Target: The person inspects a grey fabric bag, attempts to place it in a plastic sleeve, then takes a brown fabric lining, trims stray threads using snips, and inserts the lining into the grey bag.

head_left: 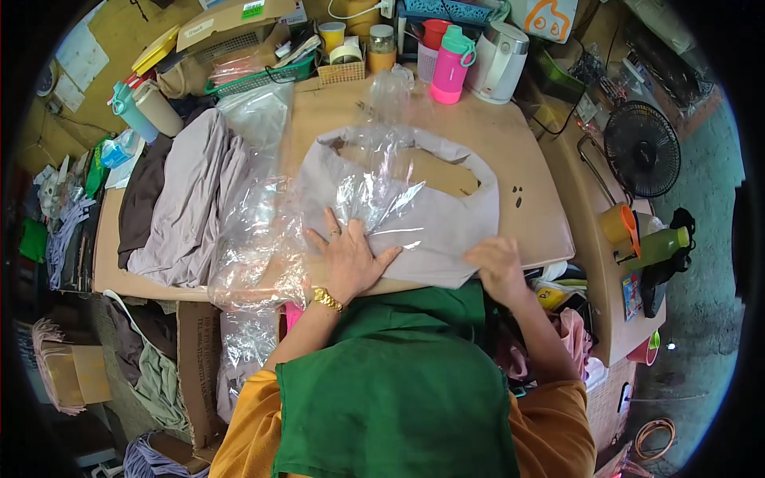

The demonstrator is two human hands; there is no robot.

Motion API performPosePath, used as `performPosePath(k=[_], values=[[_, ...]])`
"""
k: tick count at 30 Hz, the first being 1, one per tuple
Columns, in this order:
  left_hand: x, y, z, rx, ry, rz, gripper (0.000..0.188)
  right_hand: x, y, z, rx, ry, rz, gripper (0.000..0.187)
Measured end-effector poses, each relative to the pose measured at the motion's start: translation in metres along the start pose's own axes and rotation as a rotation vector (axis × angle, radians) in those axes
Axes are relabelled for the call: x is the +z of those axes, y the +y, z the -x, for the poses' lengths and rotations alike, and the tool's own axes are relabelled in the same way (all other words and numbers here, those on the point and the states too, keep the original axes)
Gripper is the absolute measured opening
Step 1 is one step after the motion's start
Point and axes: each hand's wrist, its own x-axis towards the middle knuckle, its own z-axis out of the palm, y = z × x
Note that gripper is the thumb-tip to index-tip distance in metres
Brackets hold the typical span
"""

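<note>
A light grey cloth piece (438,219) lies flat on the table, its far side forming a wide loop around an opening. Clear plastic film (263,231) spreads over its left and middle part. My left hand (351,259), with a gold watch at the wrist, rests with fingers spread on the film and cloth. At the cloth's near right corner, my right hand (500,267) is curled, fingers pinched at the edge; the fingertips are slightly blurred.
Folded grey clothes (187,199) lie on the left of the brown table (534,183). Along the back stand a pink bottle (451,68), a white kettle (498,64) and baskets (343,72). A black fan (641,149) stands on the right.
</note>
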Motion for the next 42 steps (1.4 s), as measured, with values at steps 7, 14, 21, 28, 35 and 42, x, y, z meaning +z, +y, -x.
performPosePath(k=[7, 14, 21, 28, 35, 42], values=[[0.032, -0.018, -0.005, -0.031, 0.029, 0.89, 0.068, -0.047, -0.075, -0.188, -0.304, -0.051, 0.056, 0.012], [-0.167, -0.131, 0.048, -0.336, 0.384, 1.1, 0.082, 0.107, -0.037, -0.234, -0.438, -0.516, -0.299, 0.018], [-0.207, -0.277, 0.12, -0.706, 0.281, 0.465, 0.042, 0.102, -0.032, -0.26, -0.17, -0.737, -0.294, 0.057], [-0.22, -0.21, 0.058, -0.325, 0.185, -0.287, 0.055, 0.049, -0.009, -0.243, -0.017, -1.057, -0.299, 0.047], [-0.254, -0.112, 0.003, -0.047, 0.15, -0.202, 0.078, -0.07, -0.065, -0.194, 0.268, 0.0, -0.376, 0.023], [-0.228, -0.016, -0.063, 0.441, 0.339, -0.3, 0.067, -0.036, -0.117, -0.207, 0.198, 0.411, -0.681, 0.023]])
